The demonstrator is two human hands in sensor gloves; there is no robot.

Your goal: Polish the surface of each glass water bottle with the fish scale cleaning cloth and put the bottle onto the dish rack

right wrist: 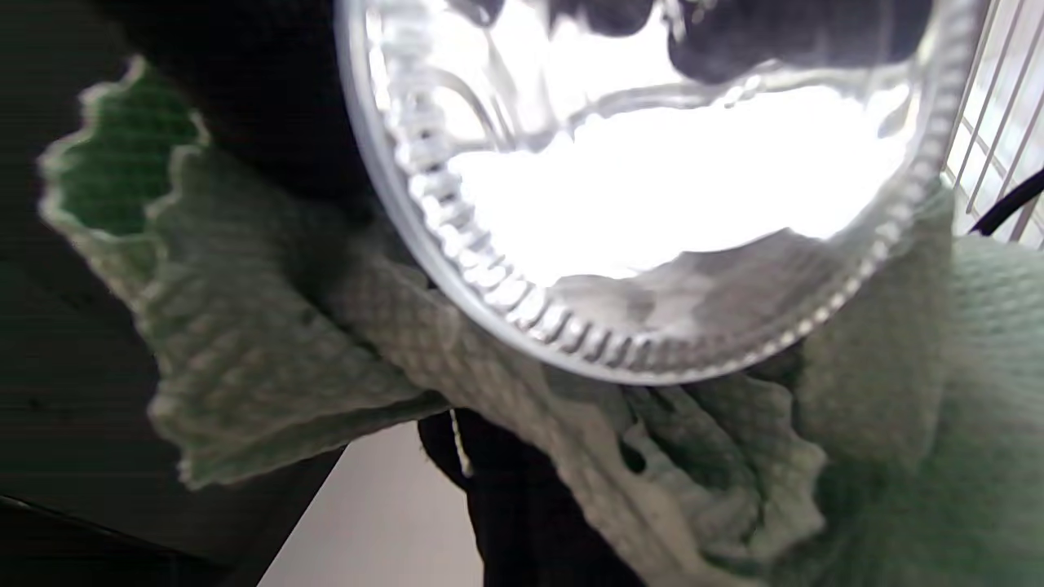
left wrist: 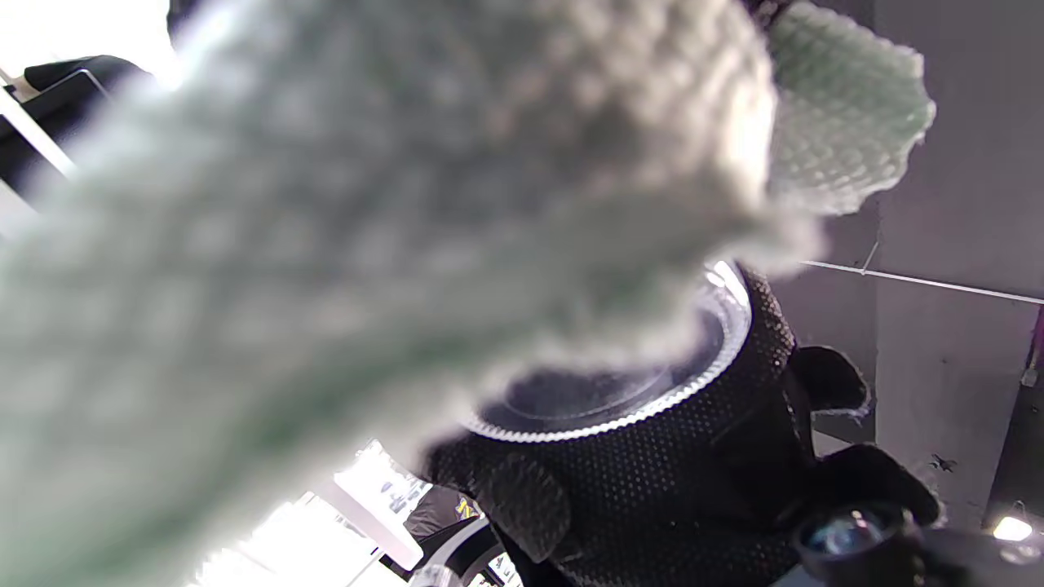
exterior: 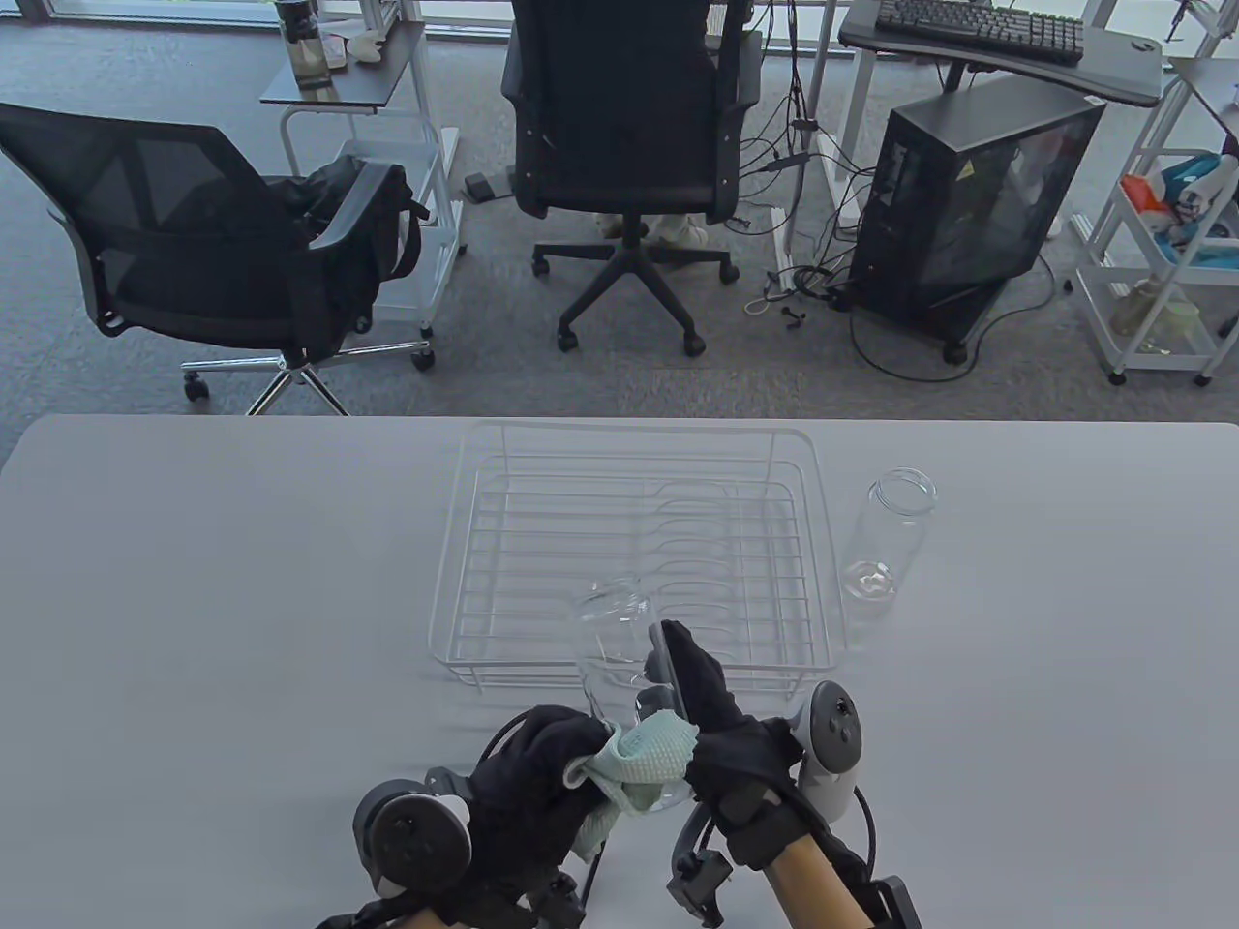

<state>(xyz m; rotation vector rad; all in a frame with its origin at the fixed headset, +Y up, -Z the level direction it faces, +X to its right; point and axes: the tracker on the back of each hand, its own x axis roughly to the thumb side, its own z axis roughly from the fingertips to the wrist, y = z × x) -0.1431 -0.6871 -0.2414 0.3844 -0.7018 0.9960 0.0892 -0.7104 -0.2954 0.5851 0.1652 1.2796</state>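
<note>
A pale grey table (exterior: pixel 242 600) fills the lower half of the table view, its far edge running straight across the picture. Near the 6 o'clock edge, the right hand (exterior: pixel 721 721) grips a clear glass bottle (exterior: pixel 615 644) held tilted above the tabletop, mouth toward 12 o'clock, its gloved fingers (exterior: pixel 682 668) wrapped along the bottle's side. The left hand (exterior: pixel 532 784) has its fingers curled around a pale green fish scale cleaning cloth (exterior: pixel 644 760), which is pressed against the bottle's lower end (the right wrist view shows the cloth bunched under the ribbed base). Just beyond the hands, at the table's centre, a white wire dish rack (exterior: pixel 639 556) sits with nothing on it; the held bottle's mouth overlaps its near edge in the picture. A second glass bottle (exterior: pixel 886 532) stands upright just beside the rack at its 3 o'clock side, apart from both hands. Past the table lies grey carpet (exterior: pixel 678 377). At 10 o'clock stands a black mesh office chair (exterior: pixel 208 242), and at 12 o'clock a black high-backed chair (exterior: pixel 619 126) on castors. A black computer tower (exterior: pixel 968 208) sits on the floor at 1 o'clock, cables (exterior: pixel 823 164) trailing beside it, under a desk carrying a keyboard (exterior: pixel 978 27). A white trolley (exterior: pixel 1162 242) stands at 2 o'clock, and a small side table (exterior: pixel 348 73) at 11 o'clock.
</note>
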